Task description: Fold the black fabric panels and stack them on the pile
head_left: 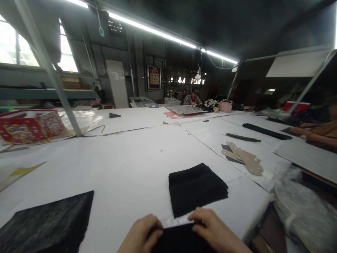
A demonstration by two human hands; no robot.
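At the bottom of the head view, a piece of black fabric point(181, 239) is stretched between my hands over the white table. My left hand point(144, 232) pinches its upper left corner between thumb and fingers. The upper right corner is gripped by my right hand point(210, 226), thumb below and fingers curled over. Just beyond lies a stack of black fabric pieces point(196, 188) with slightly uneven edges. To the left rests a larger dark fabric pile point(50, 225) with a speckled top. The lower part of the held piece is cut off by the frame.
Beige cardboard templates point(246, 158), a green cucumber-like object point(243, 137) and a black strip point(265, 131) lie on the white table point(126, 165) at right. A red box point(31, 126) and a metal post point(52, 70) stand left. Co-workers point(193, 97) sit beyond and at right.
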